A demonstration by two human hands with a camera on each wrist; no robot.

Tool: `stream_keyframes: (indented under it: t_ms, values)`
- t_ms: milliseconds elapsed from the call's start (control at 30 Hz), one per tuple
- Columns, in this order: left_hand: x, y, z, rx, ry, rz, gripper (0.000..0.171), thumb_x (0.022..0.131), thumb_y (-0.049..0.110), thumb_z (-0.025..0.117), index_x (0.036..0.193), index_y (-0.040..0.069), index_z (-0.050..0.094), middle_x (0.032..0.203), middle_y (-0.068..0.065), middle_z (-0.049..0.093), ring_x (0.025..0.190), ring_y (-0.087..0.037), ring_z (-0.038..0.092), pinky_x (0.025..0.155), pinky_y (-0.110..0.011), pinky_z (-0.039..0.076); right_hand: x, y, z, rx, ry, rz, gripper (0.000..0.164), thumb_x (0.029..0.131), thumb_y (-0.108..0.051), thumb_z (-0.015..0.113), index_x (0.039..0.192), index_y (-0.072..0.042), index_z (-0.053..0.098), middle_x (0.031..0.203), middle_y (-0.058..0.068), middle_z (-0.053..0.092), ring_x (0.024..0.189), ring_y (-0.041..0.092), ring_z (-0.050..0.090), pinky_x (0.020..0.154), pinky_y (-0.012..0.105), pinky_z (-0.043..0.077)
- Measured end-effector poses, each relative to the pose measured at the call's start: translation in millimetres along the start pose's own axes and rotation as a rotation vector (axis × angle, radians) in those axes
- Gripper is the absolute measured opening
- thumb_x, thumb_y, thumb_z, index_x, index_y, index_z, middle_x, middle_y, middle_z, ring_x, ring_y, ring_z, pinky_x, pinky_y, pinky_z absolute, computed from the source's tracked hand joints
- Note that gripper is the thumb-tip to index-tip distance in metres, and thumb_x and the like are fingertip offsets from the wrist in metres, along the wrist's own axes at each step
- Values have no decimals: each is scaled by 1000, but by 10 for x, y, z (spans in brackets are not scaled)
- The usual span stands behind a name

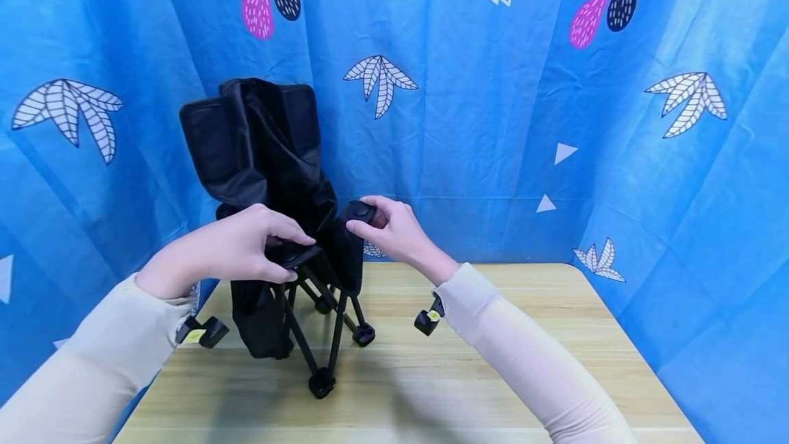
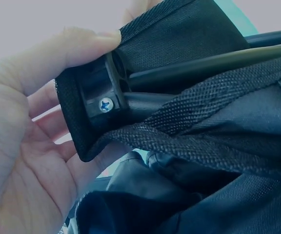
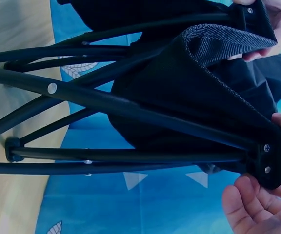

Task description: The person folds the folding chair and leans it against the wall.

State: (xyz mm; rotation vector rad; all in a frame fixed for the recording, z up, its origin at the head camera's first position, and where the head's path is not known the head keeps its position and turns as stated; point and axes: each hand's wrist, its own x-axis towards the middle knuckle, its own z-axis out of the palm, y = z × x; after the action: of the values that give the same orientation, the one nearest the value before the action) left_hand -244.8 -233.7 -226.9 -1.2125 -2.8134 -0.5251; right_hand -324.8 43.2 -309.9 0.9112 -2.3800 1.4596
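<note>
A black folding camp chair (image 1: 280,149) stands partly folded at the left of the table, its fabric back upright and its thin legs drawn close together. My left hand (image 1: 246,245) grips the near front corner of its seat. In the left wrist view, thumb and fingers pinch the fabric-covered plastic joint (image 2: 99,92), which shows a screw and two tubes. My right hand (image 1: 394,228) holds the other front corner. The right wrist view shows that corner bracket (image 3: 267,158) with two screws between thumb and fingers, and crossed leg tubes (image 3: 130,114) running from it.
The chair's black feet (image 1: 322,384) rest on a light wooden table (image 1: 493,355). Behind and beside it hangs a blue patterned curtain (image 1: 468,122). Black camera mounts (image 1: 428,321) sit on both wrists.
</note>
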Motion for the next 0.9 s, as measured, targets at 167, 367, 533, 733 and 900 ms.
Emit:
stream_keyframes:
  t_ms: [167, 367, 533, 733, 900]
  values:
    - [54, 19, -10, 4, 7, 9, 44, 87, 12, 91, 130, 9, 79, 124, -3, 80, 97, -11, 70, 91, -43, 66, -19, -48, -8, 15, -14, -11, 43, 99, -24, 80, 135, -2, 70, 94, 11, 76, 77, 16, 67, 69, 25, 54]
    - [68, 31, -13, 5, -1, -22, 45, 89, 12, 89, 132, 10, 79, 129, -4, 79, 103, -15, 71, 95, -47, 65, -28, -80, -28, 12, -26, -14, 43, 100, -24, 79, 136, -2, 70, 93, 11, 76, 78, 18, 67, 69, 24, 54]
    - [65, 40, -8, 11, 1, -21, 45, 89, 13, 89, 133, 13, 78, 128, -2, 78, 101, -14, 69, 93, -43, 64, -28, -79, -40, 9, -32, -2, 44, 101, -27, 78, 138, -3, 70, 94, 11, 76, 80, 23, 68, 69, 26, 54]
    - [29, 86, 10, 84, 29, -24, 45, 88, 15, 91, 131, 15, 79, 127, 0, 78, 105, -15, 69, 93, -45, 64, -27, -64, -49, 9, -46, 12, 43, 105, -31, 73, 139, -5, 69, 94, 9, 74, 80, 21, 65, 68, 27, 54]
    - [-13, 116, 14, 136, 74, -23, 44, 85, 19, 95, 127, 16, 81, 121, 2, 76, 100, -14, 67, 87, -41, 64, -21, -39, -83, 24, -60, 7, 39, 110, -27, 63, 142, -4, 67, 92, 14, 71, 77, 19, 61, 67, 29, 52]
